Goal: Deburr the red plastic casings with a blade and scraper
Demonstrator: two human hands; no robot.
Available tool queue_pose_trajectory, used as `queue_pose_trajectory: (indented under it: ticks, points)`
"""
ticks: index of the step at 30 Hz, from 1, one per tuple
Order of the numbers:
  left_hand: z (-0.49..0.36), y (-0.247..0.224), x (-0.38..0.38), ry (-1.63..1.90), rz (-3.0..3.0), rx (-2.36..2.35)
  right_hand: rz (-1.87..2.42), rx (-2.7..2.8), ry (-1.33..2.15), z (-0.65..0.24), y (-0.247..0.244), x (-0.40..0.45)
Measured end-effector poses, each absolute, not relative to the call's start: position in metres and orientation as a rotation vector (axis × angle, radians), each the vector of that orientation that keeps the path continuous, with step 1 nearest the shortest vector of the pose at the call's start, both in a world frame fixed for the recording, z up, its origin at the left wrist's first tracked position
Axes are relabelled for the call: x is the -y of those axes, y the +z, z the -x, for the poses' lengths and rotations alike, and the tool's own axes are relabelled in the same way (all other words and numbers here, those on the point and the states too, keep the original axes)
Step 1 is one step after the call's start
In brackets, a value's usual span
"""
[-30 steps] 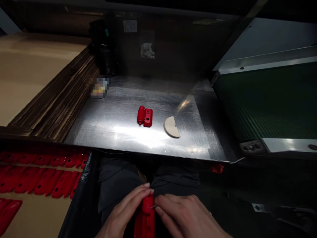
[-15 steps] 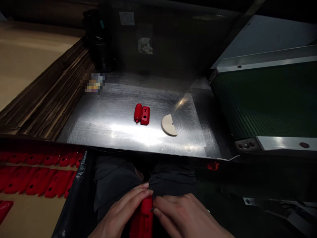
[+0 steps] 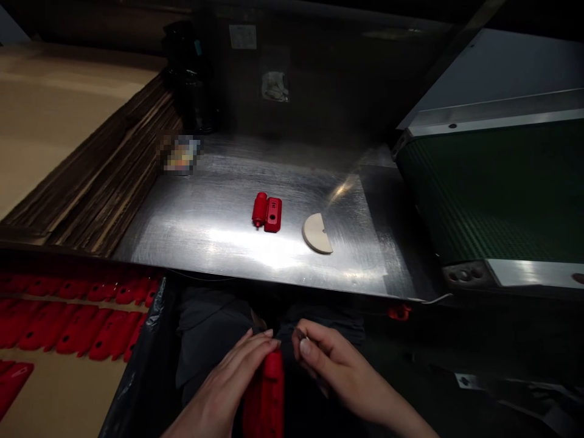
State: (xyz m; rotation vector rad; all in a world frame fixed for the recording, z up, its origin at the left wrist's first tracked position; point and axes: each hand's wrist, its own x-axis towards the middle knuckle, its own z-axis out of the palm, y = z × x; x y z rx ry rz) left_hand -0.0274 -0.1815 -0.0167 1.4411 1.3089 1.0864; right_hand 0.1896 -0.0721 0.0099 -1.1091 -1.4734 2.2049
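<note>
My left hand (image 3: 225,380) is closed around a red plastic housing (image 3: 272,395) low in the view, in front of my lap. Its fingers lie over the top end of the part. Just to the right, my right hand (image 3: 335,365) pinches a small dark thin tool (image 3: 299,333) between thumb and fingers, apart from the housing. Most of that tool is hidden by the fingers. On the metal table ahead lie a similar red plastic part (image 3: 267,212), in two sections side by side, and a beige half-round disc (image 3: 317,234).
Rows of red housings (image 3: 75,328) lie on cardboard in a bin lined with black plastic (image 3: 137,353) at left. Stacked cardboard sheets (image 3: 100,164) stand at the table's left. A green conveyor belt (image 3: 502,188) is at right. The metal table (image 3: 219,243) has a front edge above my lap.
My right hand has lifted away from the red housing and turned, taking the thin tool up and right. My left hand still holds the housing. The view has shifted slightly.
</note>
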Motion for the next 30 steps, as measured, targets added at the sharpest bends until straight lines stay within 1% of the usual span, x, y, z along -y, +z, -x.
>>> queue_pose_trajectory:
  ticks: [3, 6, 8, 12, 14, 17, 22, 27, 30]
  points:
    - [0.025, -0.020, 0.178, 1.125, -1.372, -1.281, 1.257, 1.362, 2.092, -0.191, -0.001, 0.081]
    - [0.025, -0.025, 0.178, 1.136, -1.195, -1.271, 1.451, 1.499, 1.817, -0.207, 0.002, 0.075]
    - [0.024, -0.028, 0.178, 1.143, -1.061, -1.236, 1.646, 1.594, 1.488, -0.225, 0.008, 0.057]
    - [0.022, -0.027, 0.169, 1.195, -0.798, -1.124, 1.926, 1.838, 0.677, -0.258, 0.016, -0.008]
    - [0.021, -0.021, 0.162, 1.234, -0.665, -1.083, 1.978, 1.953, 0.477, -0.263, 0.017, -0.042]
    - [0.019, -0.009, 0.155, 1.345, -0.509, -1.063, 1.982, 2.068, 0.409, -0.250, 0.019, -0.071]
    - [0.016, -0.002, 0.151, 1.535, -0.460, -1.152, 1.970, 2.227, 0.372, -0.199, 0.021, -0.069]
    - [0.015, -0.010, 0.148, 1.577, -0.466, -1.244, 2.018, 2.217, 0.569, -0.171, 0.023, -0.065]
    - [0.016, -0.015, 0.147, 1.609, -0.482, -1.315, 1.940, 2.191, 0.796, -0.175, 0.035, -0.035]
